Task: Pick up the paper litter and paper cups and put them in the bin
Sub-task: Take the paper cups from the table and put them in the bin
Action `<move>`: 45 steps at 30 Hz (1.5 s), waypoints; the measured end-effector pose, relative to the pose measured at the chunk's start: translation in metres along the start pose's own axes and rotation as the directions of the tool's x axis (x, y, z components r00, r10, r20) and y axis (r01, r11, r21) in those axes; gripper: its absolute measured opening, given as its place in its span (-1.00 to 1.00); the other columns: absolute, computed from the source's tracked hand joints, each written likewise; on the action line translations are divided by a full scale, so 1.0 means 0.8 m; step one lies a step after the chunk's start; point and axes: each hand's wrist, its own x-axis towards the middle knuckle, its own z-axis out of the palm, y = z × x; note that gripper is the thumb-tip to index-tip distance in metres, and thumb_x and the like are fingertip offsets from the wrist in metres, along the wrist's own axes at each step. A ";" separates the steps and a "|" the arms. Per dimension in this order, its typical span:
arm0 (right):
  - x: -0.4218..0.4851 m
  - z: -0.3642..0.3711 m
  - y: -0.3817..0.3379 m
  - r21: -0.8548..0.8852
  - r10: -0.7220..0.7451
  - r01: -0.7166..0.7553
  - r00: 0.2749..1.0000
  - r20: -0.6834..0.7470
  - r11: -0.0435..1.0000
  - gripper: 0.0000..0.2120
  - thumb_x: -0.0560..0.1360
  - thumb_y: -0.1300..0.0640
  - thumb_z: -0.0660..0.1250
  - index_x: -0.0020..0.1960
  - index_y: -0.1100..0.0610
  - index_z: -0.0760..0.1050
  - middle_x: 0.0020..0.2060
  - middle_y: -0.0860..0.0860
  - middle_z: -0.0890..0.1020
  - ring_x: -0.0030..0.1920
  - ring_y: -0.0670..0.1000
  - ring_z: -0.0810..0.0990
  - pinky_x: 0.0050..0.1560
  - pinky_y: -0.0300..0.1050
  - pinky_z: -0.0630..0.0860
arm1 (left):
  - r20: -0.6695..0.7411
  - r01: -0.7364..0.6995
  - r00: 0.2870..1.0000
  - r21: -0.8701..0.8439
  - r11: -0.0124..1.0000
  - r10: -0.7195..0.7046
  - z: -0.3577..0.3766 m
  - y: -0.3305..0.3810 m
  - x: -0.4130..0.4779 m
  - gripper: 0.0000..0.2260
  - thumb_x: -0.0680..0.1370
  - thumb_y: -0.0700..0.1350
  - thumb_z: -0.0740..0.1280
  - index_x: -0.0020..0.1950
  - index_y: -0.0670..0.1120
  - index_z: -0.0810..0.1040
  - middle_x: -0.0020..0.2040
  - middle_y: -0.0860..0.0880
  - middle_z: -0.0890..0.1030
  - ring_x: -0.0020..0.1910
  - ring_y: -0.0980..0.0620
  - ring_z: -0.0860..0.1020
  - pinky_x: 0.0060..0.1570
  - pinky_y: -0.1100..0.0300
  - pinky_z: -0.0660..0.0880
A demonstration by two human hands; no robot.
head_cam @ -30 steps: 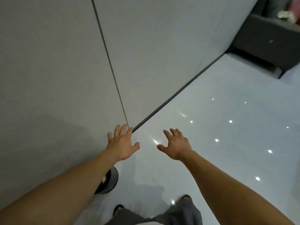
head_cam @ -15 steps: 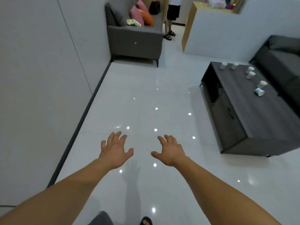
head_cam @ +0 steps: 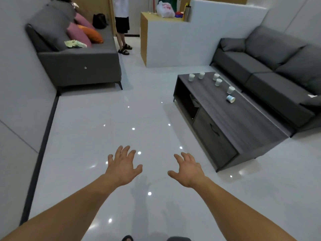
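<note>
Several white paper cups stand on a dark wooden coffee table (head_cam: 246, 119) to my right; one upright cup (head_cam: 191, 77) is at the far left corner, another (head_cam: 230, 90) further along. One cup (head_cam: 230, 98) lies on its side. Crumpled greenish paper (head_cam: 75, 44) rests on the left sofa seat. My left hand (head_cam: 122, 166) and my right hand (head_cam: 188, 168) are stretched out over the floor, fingers spread, holding nothing. No bin is in view.
A grey sofa (head_cam: 78, 65) with pink and orange cushions stands against the left wall. A second grey sofa (head_cam: 271, 70) sits behind the coffee table. A person (head_cam: 122, 25) stands in the doorway beside a white partition (head_cam: 182, 47). Glossy white floor lies ahead.
My view has swung from the wall and floor to the room, bringing the sofas, table and cups into sight. Both hands stay spread and hold nothing.
</note>
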 end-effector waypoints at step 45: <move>0.829 -0.394 0.451 0.345 0.538 -0.541 0.835 0.115 0.767 -0.18 0.50 -0.30 0.23 0.59 0.00 -0.03 0.57 0.02 0.03 0.55 0.08 0.00 0.47 0.16 0.13 | 0.223 -0.575 0.808 0.104 0.811 0.545 -0.161 0.422 1.117 -0.34 0.52 0.29 0.11 0.54 0.04 0.09 0.57 -0.02 0.01 0.55 -0.08 -0.07 0.45 -0.15 0.04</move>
